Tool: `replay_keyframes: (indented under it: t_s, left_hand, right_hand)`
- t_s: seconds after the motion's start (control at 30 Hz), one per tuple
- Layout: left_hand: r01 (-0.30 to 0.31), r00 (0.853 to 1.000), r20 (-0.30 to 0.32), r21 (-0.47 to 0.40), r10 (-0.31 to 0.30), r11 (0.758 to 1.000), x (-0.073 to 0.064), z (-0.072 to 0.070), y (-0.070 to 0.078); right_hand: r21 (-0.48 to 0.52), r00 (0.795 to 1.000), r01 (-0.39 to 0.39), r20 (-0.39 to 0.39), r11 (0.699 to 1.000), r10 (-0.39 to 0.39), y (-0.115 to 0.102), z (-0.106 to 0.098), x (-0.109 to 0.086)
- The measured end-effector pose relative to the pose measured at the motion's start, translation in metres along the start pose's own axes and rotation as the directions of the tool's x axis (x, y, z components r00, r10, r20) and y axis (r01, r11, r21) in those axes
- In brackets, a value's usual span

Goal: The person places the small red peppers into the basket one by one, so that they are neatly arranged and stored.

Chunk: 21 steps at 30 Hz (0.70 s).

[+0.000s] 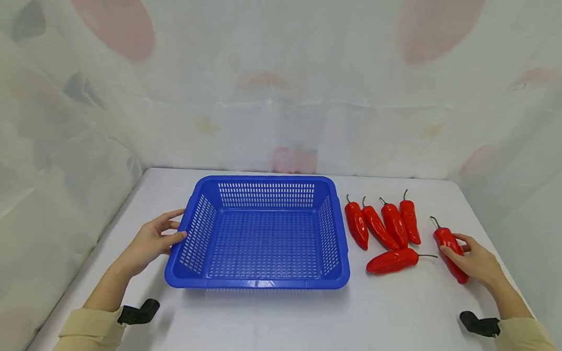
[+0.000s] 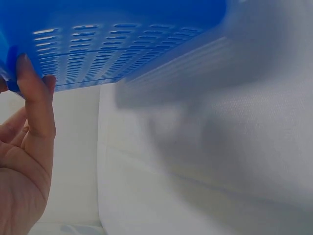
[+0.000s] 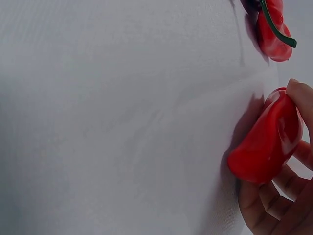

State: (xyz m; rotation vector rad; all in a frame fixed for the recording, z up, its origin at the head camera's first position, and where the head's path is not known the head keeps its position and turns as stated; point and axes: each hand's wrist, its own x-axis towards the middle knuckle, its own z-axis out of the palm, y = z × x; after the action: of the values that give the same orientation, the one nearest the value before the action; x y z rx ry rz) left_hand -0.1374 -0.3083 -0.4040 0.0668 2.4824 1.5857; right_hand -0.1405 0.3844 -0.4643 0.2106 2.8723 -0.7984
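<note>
A blue plastic basket (image 1: pixel 257 285) with slotted walls and floor sits left of centre in the head view, with nothing inside. My left hand (image 1: pixel 150 243) pinches its left rim, and the left wrist view shows fingers at the edge of the slotted wall (image 2: pixel 105 46). Over at the right, my right hand (image 1: pixel 477 261) grips a red chili pepper (image 1: pixel 444 236) around its middle, thumb on the near side. That pepper's glossy tip end (image 3: pixel 266 147) shows close up in the right wrist view, low over or on the white surface; I cannot tell which.
Several more red chili peppers lie between the basket and my right hand. One pepper (image 1: pixel 392 261) lies crosswise in front of an upright row that includes a pepper (image 1: pixel 356 226) beside the basket's rim. A patterned sheet (image 1: pixel 358 142) hangs behind the white table (image 1: pixel 293 328).
</note>
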Motion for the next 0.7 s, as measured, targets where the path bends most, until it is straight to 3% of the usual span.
replay_keyframes:
  t_s: [0.43, 0.7]
  left_hand:
    - [0.001, 1.0, 0.001, 0.001, -0.001, 1.0, 0.0, 0.0, 0.001]
    - [0.005, 1.0, 0.002, 0.003, -0.005, 1.0, 0.0, 0.0, 0.0]
  right_hand:
    - [-0.003, 1.0, 0.007, -0.024, 1.0, -0.008, -0.01, -0.008, -0.001]
    - [-0.027, 0.995, 0.05, -0.083, 0.998, -0.052, -0.008, -0.01, 0.012]
